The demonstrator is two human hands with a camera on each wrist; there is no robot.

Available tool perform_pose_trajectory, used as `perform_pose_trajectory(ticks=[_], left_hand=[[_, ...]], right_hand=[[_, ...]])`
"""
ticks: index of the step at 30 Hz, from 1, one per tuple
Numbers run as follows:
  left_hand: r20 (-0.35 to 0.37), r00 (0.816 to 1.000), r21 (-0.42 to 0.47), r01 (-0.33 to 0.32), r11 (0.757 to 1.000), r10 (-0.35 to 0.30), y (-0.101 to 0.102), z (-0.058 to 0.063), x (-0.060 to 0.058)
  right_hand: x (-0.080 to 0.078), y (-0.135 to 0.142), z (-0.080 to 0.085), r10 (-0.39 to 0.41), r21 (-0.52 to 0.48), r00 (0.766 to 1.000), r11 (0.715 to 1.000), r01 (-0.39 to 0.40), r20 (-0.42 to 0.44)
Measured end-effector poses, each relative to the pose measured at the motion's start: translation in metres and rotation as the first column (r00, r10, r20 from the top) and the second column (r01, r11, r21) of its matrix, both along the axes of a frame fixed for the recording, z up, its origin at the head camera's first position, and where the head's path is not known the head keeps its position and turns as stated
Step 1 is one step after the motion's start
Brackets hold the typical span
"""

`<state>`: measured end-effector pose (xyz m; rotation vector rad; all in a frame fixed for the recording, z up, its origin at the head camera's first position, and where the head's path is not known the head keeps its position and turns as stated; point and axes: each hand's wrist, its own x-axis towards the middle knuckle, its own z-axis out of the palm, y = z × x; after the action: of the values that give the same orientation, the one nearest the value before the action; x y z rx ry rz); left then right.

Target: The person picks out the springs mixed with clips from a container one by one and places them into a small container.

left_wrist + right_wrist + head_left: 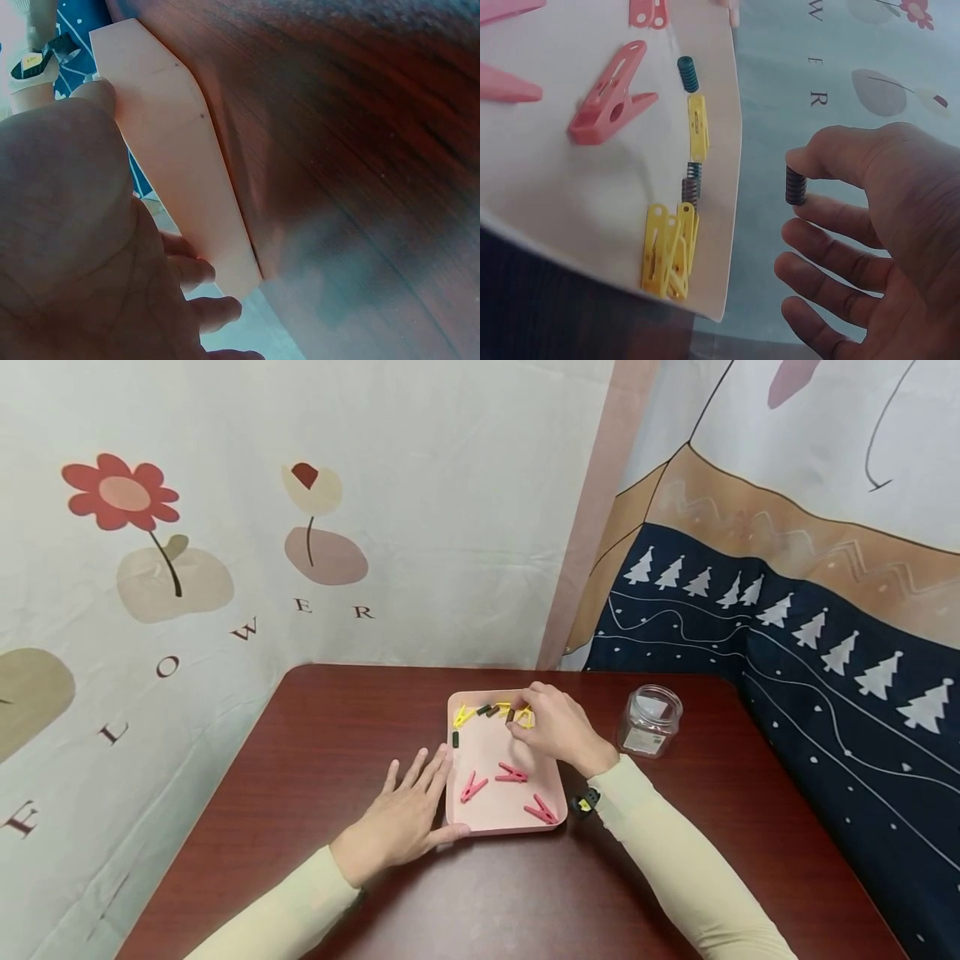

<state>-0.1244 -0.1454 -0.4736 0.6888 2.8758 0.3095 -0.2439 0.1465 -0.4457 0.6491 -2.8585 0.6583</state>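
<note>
My right hand (558, 727) is over the far right part of a pink tray (491, 752). Between thumb and index finger it pinches a small dark coil spring (796, 186), the other fingers loosely bent. At the tray's left side my left hand (405, 810) lies with fingers spread, fingertips and thumb right at the rim. Inside the tray, yellow clothespins (462, 717) and more dark springs (483, 710) lie along the far end, with another spring (455, 740) by the left wall. Three pink clothespins (512, 773) lie apart in the near half.
A clear jar (650, 720) with a white label stands right of the tray, near my right forearm. The reddish-brown table (337, 727) ends at a printed cloth wall (420, 527) behind and a dark blue one (825, 735) on the right.
</note>
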Motion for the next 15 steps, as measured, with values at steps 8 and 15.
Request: perform_pose_trajectory(ticks=[8, 15], left_hand=[[0.003, 1.0, -0.002, -0.003, 1.0, 0.003, 0.0, 0.0, 0.0], [0.005, 1.0, 0.0, -0.005, 1.0, 0.005, 0.001, 0.003, 0.002]], right_hand=[[0.001, 0.011, 0.004, -0.023, 0.013, 1.0, 1.0, 0.023, -0.017], [0.005, 0.022, 0.006, -0.054, -0.01, 0.999, 0.999, 0.054, -0.001]])
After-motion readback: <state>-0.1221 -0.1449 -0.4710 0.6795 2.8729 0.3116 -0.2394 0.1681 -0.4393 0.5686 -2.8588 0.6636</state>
